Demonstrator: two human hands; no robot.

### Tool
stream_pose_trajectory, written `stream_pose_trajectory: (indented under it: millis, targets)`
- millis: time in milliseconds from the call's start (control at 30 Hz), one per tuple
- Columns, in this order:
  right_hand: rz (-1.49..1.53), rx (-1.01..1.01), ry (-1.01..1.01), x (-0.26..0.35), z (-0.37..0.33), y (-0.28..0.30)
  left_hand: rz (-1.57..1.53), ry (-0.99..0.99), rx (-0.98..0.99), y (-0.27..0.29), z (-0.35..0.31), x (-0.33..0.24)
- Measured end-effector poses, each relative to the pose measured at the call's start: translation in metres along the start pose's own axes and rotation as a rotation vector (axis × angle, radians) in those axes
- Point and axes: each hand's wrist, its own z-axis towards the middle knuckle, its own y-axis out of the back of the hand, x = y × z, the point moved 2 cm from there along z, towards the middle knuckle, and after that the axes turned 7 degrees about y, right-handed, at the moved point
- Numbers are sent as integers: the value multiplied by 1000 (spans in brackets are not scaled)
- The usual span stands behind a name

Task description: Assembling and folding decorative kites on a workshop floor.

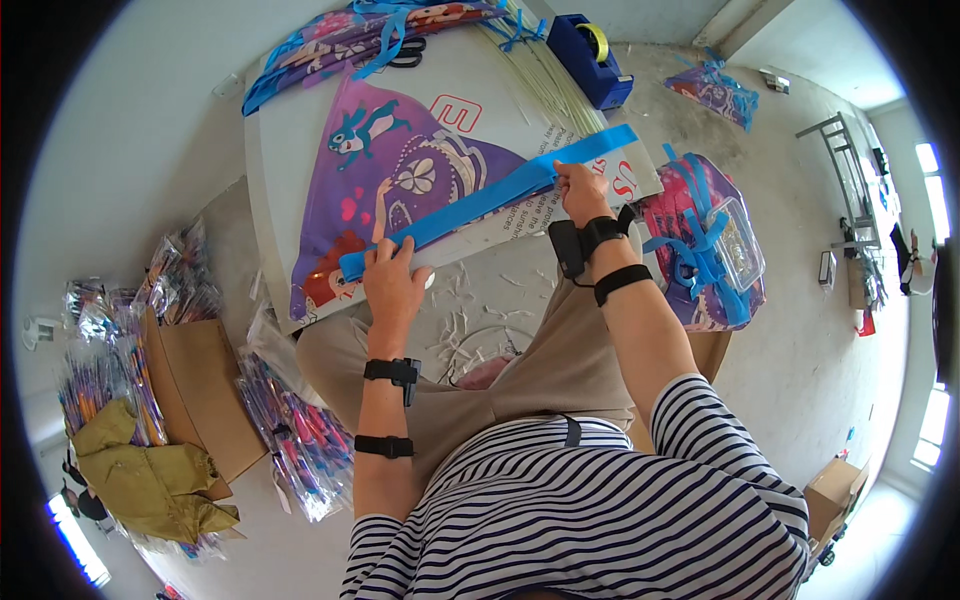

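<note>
A purple printed kite sail (345, 190), triangular with cartoon figures on it, lies on a white board before me. A blue fabric strip (470, 210) runs slantwise along its near edge, from the lower left to beyond the board's upper right part. My left hand (392, 285) presses its fingertips on the strip's lower left end, the thumb standing apart. Closed on the strip farther right is my right hand (585, 195), thumb and fingers pinching it; the strip's free end extends past them. Black bands sit on both wrists and forearms.
Beyond the sail lie black-handled scissors (408, 52), more printed sails (330, 45), thin pale rods (540, 75) and a blue tape dispenser (590, 65). A pink-and-blue bundle (705, 240) with a clear plastic box is at right. Bagged goods (290, 425) and a cardboard box (205, 390) stand left.
</note>
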Motion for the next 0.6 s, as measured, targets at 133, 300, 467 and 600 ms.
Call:
stream_pose_trajectory:
  millis: [133, 300, 467, 600]
  targets:
    - [-53, -39, 61, -12, 12, 6, 4, -10, -23, -2, -1, 1]
    - [-350, -11, 334, -8, 24, 4, -14, 0, -26, -3, -1, 1]
    - [-751, -278, 947, 8, -2, -28, 4, -5, -53, -1, -3, 0]
    - [-979, 59, 1578, 0, -48, -61, 2, 20, -29, 0, -2, -2]
